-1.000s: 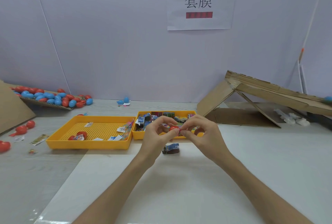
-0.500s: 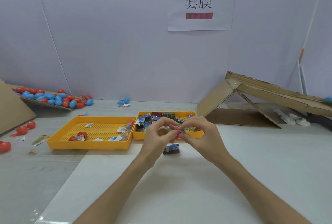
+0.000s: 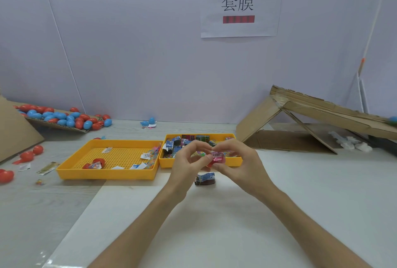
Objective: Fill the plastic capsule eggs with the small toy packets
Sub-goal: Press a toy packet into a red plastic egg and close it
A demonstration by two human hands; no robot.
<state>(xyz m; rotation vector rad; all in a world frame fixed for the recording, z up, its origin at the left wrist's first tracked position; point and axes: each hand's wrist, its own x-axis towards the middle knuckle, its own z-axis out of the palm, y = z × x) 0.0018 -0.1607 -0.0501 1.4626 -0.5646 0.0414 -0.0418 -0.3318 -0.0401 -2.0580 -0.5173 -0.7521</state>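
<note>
Pressing in from either side above the white desk (image 3: 279,214), the left hand (image 3: 187,160) pinches a red plastic capsule egg half (image 3: 211,162) while the right hand (image 3: 238,160) pinches a small pink toy packet (image 3: 218,156) down onto its mouth. A second ago only the red shell showed between the fingertips. The packet has arrived since, so filling has probably begun and closing remains.

A pale wall (image 3: 129,52) carries a white paper sign (image 3: 238,2). A brown cardboard lean-to (image 3: 322,110) stands to the right. A perforated yellow plastic tray (image 3: 103,174) touches a smaller yellow plastic tray (image 3: 166,163) heaped with packets, just behind the hands. Red and blue plastic eggs (image 3: 64,117) pile up far left. A dark folded packet (image 3: 205,178) lies beneath the hands.
</note>
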